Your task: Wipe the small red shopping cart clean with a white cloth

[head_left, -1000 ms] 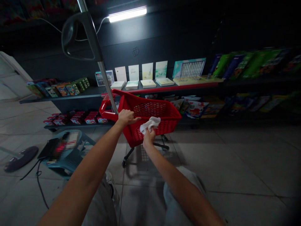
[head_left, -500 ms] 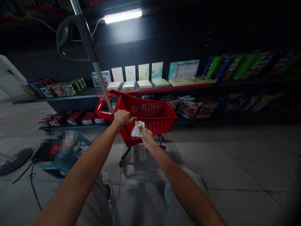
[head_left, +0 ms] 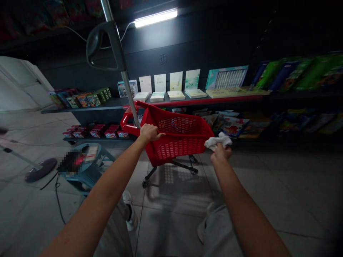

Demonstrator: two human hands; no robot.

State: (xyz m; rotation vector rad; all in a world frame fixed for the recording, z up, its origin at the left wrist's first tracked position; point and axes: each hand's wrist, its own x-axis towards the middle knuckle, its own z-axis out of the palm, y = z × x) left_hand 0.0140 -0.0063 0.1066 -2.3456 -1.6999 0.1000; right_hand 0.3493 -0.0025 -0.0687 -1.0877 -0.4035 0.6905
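Observation:
A small red shopping cart (head_left: 182,148) with perforated basket walls stands on the tiled floor before me. My left hand (head_left: 150,132) is closed over its near rim, close to the handle end, with the thumb stretched along the edge. A crumpled white cloth (head_left: 218,141) is pinched in my right hand (head_left: 222,152), at the front right end of the cart. The cloth meets or nearly meets the basket's corner. A metal pole (head_left: 128,85) with a grey loop-shaped grip rises by the cart's handle.
Behind the cart, a dark shelf (head_left: 230,100) carries books, boxes and bagged goods. A blue plastic stool (head_left: 91,175) with blurred items on it stands at left, a cable hanging down. Beyond it is a round stand base (head_left: 41,171). A tube light (head_left: 155,18) glows above.
My right hand has moved the cloth rightward along the cart's side, from near my left hand to the front end. My left hand stays on the rim. The view has shifted left.

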